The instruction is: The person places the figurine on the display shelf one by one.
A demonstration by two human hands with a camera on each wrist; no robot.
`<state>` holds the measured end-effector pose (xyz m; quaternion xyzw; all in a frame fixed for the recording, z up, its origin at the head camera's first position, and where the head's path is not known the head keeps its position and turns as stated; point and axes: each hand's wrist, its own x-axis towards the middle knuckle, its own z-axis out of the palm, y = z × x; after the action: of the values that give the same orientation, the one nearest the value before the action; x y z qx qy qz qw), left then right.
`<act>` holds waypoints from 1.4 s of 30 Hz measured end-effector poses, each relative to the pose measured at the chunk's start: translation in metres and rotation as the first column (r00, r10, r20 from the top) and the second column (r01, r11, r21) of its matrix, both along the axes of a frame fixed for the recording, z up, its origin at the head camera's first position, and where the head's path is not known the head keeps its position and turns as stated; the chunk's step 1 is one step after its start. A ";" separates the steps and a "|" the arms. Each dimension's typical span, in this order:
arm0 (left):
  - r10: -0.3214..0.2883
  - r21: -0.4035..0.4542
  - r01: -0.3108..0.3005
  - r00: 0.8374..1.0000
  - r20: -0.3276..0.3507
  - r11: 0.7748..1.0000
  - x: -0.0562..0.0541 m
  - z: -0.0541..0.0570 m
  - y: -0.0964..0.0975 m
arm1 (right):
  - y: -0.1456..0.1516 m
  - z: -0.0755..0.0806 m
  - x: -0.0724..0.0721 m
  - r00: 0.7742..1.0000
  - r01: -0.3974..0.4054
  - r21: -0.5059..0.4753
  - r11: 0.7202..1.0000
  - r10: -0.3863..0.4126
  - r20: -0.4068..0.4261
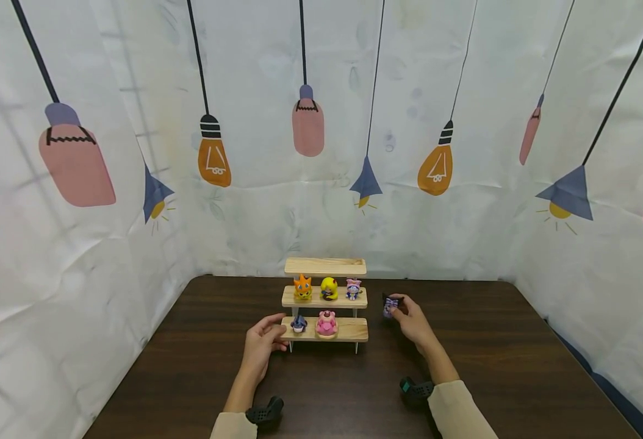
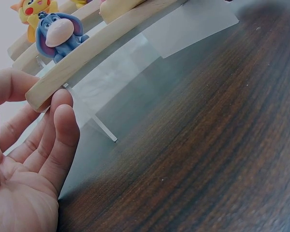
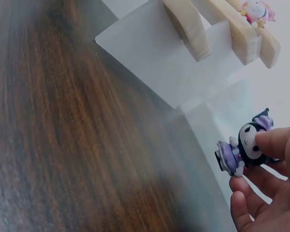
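Note:
A three-tier wooden display shelf (image 1: 354, 330) with clear supports stands toward the back of the table. At the left end of its lowest board, my left hand (image 1: 260, 344) pinches the wood between thumb and fingers. To the right of the shelf, my right hand (image 1: 416, 322) holds a small purple-and-black figurine (image 3: 229, 155) with a white face, thumb across its head. On the lowest board sit a blue donkey figurine (image 2: 64, 36) and a pink bear figurine (image 1: 327, 325). The middle board bears an orange-and-yellow figurine (image 1: 302, 288), a yellow-haired one (image 1: 329, 289) and a white one with pink headwear (image 1: 353, 289).
The top board (image 1: 325, 266) carries no figurine. All of this stands on a dark wood-grain table (image 1: 217, 305). White cloth (image 1: 266, 219) printed with hanging lamps surrounds the table's back and sides. Black devices (image 1: 265, 412) are strapped to both wrists.

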<state>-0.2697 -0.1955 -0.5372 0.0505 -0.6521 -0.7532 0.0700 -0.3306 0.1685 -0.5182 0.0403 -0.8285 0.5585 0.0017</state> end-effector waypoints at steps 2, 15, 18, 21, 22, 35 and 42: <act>0.000 0.001 0.000 1.000 0.000 1.000 0.000 0.000 0.000 | 0.000 0.003 0.001 1.000 0.003 -0.005 1.000 -0.003 -0.003; -0.004 0.005 0.004 1.000 0.002 1.000 0.001 0.000 0.000 | 0.002 0.022 0.006 1.000 -0.012 -0.006 1.000 0.012 -0.029; -0.002 0.007 0.002 1.000 0.006 1.000 0.001 0.000 0.000 | 0.004 0.028 0.007 0.999 -0.028 -0.008 1.000 0.028 -0.031; -0.002 0.006 0.001 1.000 0.009 1.000 0.002 0.000 0.000 | 0.005 0.034 0.009 0.998 -0.050 -0.018 0.999 0.049 -0.034; -0.001 0.007 0.001 1.000 0.009 1.000 0.002 0.000 0.000 | 0.006 0.036 0.009 0.998 -0.056 -0.018 0.998 0.056 -0.038; -0.001 0.007 0.001 1.000 0.004 1.000 0.000 0.000 0.000 | 0.004 0.055 0.016 0.976 -0.176 -0.027 0.984 0.171 -0.131; -0.005 0.008 0.005 1.000 -0.006 1.000 -0.001 0.000 0.000 | 0.003 0.061 0.017 0.969 -0.199 -0.005 0.980 0.196 -0.148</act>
<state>-0.2708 -0.1958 -0.5375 0.0468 -0.6490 -0.7562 0.0699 -0.3133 0.1717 -0.4571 0.1635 -0.8124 0.5597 0.0073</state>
